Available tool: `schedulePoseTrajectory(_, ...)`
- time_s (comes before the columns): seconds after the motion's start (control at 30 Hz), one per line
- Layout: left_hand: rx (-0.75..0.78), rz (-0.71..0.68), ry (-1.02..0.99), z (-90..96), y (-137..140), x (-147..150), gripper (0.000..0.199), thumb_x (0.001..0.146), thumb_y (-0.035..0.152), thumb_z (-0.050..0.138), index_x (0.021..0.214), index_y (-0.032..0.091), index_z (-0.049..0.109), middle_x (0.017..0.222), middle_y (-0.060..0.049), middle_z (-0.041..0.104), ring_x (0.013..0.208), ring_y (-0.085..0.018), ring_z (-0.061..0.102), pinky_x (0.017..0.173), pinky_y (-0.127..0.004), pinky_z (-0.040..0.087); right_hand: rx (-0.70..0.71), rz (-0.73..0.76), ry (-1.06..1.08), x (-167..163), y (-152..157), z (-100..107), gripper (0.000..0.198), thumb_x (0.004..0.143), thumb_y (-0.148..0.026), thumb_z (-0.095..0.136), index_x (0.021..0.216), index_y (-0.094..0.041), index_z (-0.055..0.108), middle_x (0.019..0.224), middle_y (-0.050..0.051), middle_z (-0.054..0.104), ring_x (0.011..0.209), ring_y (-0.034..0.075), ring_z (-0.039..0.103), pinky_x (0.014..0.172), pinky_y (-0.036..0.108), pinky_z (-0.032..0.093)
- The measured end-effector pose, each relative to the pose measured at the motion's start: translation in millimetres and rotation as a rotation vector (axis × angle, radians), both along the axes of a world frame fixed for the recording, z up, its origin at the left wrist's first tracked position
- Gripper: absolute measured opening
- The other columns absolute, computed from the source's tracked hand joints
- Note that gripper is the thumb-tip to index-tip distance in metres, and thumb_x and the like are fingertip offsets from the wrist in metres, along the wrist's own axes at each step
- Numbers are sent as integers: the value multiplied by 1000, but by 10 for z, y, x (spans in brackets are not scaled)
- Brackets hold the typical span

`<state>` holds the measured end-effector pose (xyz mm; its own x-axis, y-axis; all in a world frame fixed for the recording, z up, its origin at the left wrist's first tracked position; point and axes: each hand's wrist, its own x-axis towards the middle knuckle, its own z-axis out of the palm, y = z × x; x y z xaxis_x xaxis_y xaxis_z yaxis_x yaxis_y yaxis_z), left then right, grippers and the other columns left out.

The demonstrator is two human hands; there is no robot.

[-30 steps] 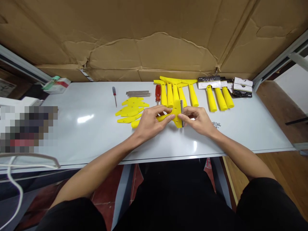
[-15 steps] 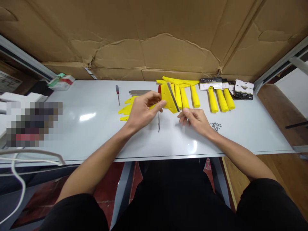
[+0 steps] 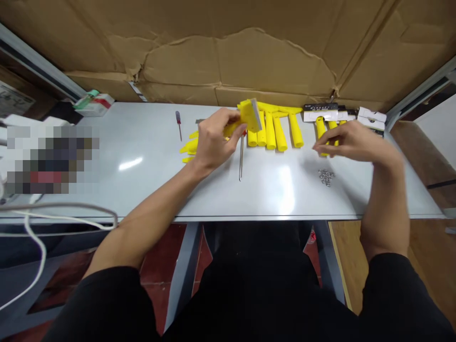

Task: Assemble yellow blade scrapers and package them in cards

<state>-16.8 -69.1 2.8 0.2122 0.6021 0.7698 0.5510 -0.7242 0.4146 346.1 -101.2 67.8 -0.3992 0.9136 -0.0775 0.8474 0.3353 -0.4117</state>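
My left hand (image 3: pixel 218 142) is closed on a yellow scraper (image 3: pixel 252 117), raised above the table with its grey blade edge facing right. Part of the scraper is hidden by the fingers. My right hand (image 3: pixel 354 141) hovers over the right side, fingers loosely stretched leftward with no object visible in them. Just below it lies a small pile of screws (image 3: pixel 326 177). A long screwdriver (image 3: pixel 241 159) with a red handle end rests beneath the held scraper. Yellow pointed plastic pieces (image 3: pixel 188 147) lie partly behind my left hand.
Several yellow scraper handles (image 3: pixel 280 135) lie in a row at the back. Right of them are yellow handles with black-and-white cards (image 3: pixel 320 113). A small screwdriver (image 3: pixel 178 124) lies back left, near a small box (image 3: pixel 94 105). Cardboard (image 3: pixel 185 61) walls the rear; white cables (image 3: pixel 35 237) hang at left.
My right hand has moved away from the scraper, to the right and above the screws. My left hand still holds the scraper, which is now turned and slightly higher in view.
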Motion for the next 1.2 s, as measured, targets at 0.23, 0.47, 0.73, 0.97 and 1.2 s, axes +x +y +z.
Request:
schedulePoseTrajectory(0.23, 19, -87, 216, -161, -103, 120, 28, 101, 49, 62, 109, 22, 64, 108, -9, 75, 107, -27, 74, 96, -42, 60, -401, 65, -293, 363, 129, -123, 52, 74, -65, 81, 105, -23, 82, 90, 4, 75, 75, 17, 66, 67, 32, 50)
schedulePoseTrajectory(0.47, -91, -115, 263, -32, -197, 186, 22, 101, 42, 61, 106, 22, 68, 109, -10, 75, 107, -28, 72, 97, -47, 56, -423, -1, -344, 175, 158, -204, 25, 70, -40, 82, 82, -19, 81, 84, 5, 73, 72, 16, 64, 68, 31, 46)
schedulePoseTrajectory(0.73, 104, -149, 369, 18, -275, 180, 12, 98, 27, 62, 100, 22, 73, 103, -12, 79, 94, -27, 76, 85, -44, 61, -416, 16, -319, 121, 72, -191, 32, 73, -42, 75, 87, -13, 79, 87, 7, 74, 75, 13, 63, 68, 27, 44)
schedulePoseTrajectory(0.97, 53, -250, 430, 107, -368, 155, 14, 99, 29, 63, 97, 27, 76, 104, -9, 82, 94, -28, 79, 76, -44, 64, -254, 41, -160, 216, -17, -39, 31, 88, -45, 65, 97, -17, 76, 94, 5, 74, 79, 10, 64, 71, 25, 47)
schedulePoseTrajectory(1.2, -163, -366, 324, 115, -450, 186, 8, 92, 35, 74, 95, 29, 78, 98, -7, 82, 99, -30, 80, 88, -49, 66, -152, 41, 633, -440, -153, -227, 41, 80, -53, 83, 92, -14, 77, 80, 6, 71, 63, 8, 61, 49, 20, 48)
